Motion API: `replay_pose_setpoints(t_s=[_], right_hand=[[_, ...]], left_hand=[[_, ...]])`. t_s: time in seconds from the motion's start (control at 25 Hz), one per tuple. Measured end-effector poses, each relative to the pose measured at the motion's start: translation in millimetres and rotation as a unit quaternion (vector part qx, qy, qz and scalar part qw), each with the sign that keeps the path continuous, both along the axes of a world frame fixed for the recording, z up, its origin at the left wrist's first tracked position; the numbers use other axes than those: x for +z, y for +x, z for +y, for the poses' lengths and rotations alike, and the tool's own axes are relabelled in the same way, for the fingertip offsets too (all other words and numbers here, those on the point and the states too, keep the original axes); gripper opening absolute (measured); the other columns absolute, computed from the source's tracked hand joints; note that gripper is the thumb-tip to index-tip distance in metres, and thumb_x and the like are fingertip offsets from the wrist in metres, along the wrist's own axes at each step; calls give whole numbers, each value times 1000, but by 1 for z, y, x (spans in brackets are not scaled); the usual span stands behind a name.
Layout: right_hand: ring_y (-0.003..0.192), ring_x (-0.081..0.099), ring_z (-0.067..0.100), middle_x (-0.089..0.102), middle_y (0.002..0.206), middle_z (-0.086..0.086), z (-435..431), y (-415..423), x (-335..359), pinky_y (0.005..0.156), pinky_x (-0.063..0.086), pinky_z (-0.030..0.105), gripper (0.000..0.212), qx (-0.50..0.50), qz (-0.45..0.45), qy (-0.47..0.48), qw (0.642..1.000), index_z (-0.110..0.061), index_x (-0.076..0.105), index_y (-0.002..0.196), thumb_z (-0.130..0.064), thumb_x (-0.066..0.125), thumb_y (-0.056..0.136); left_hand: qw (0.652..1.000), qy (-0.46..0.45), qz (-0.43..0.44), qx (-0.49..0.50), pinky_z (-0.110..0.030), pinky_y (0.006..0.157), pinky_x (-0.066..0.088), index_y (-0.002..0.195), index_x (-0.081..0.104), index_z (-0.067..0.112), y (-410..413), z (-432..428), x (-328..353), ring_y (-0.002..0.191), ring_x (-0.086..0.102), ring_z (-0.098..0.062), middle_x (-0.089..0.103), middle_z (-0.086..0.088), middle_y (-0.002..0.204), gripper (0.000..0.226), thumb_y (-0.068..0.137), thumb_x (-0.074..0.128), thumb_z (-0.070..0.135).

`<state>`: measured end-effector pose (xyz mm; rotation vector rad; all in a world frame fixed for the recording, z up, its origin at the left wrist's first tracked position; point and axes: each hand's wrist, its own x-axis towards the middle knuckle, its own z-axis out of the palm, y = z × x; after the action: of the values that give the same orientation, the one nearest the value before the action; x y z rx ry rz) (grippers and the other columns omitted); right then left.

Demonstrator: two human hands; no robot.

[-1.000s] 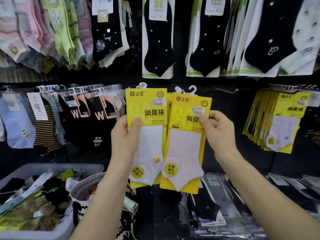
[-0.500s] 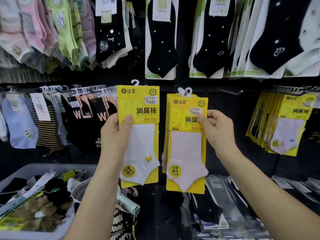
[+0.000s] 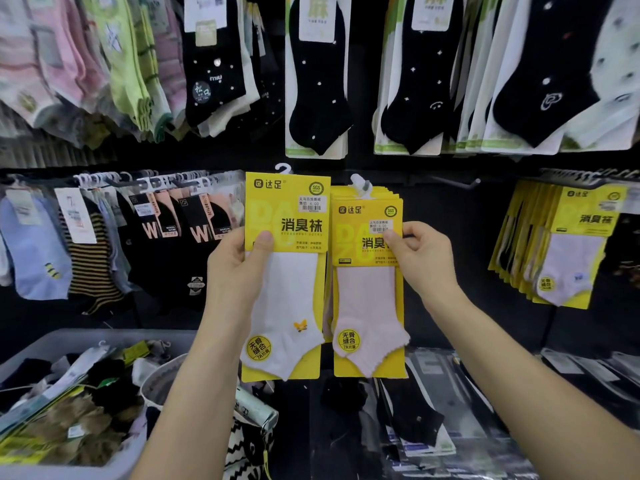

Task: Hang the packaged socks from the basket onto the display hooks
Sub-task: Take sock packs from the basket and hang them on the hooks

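Separated now from the stack (image 3: 367,289), which it overlapped before, the pack (image 3: 285,271) sits just left of it, gripped at its edge by the left hand (image 3: 235,271), thumb across the card (image 3: 298,216). The right hand (image 3: 422,261) pinches the stack, apparently hung already. Pack looks light, card stiff, sock (image 3: 294,292) soft: best held by the card, below its hanger (image 3: 283,168). Basket (image 3: 52,348) lies lower left.

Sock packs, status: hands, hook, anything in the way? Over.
Left hand grips white sock pack, not hung. Right hand pinches front of hanging yellow stack. Bare peg to the right, nothing blocking.
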<state>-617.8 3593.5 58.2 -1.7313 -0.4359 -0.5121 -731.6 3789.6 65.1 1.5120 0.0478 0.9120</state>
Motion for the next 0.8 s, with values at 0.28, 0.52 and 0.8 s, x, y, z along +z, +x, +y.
replay_pose_setpoints(t_s=[0.28, 0.52, 0.8], right_hand=[[73, 68, 12, 71, 72, -4, 7, 15, -2, 72, 55, 33, 14, -37, 6, -33, 999, -17, 63, 88, -31, 60, 90], [67, 53, 2, 57, 72, -11, -7, -2, -7, 57, 43, 10, 16, -73, -36, 68, 994, -24, 55, 84, -37, 64, 84], [73, 67, 3, 72, 78, -13, 0, -29, -15, 62, 54, 18, 12, 129, -61, 70, 987, -27, 63, 85, -18, 57, 91]], left_hand=[[999, 16, 14, -25, -9, 67, 49, 90, 65, 25, 13, -12, -11, 80, 63, 2, 70, 11, 91, 13, 93, 54, 18], [998, 23, 21, -54, -23, 78, 50, 86, 66, 30, 19, -32, -15, 86, 64, -7, 71, 13, 87, 18, 93, 55, 18], [991, 42, 15, -126, -39, 89, 52, 115, 58, 7, 30, -58, -21, 100, 65, -19, 68, -6, 106, 25, 92, 55, 17]])
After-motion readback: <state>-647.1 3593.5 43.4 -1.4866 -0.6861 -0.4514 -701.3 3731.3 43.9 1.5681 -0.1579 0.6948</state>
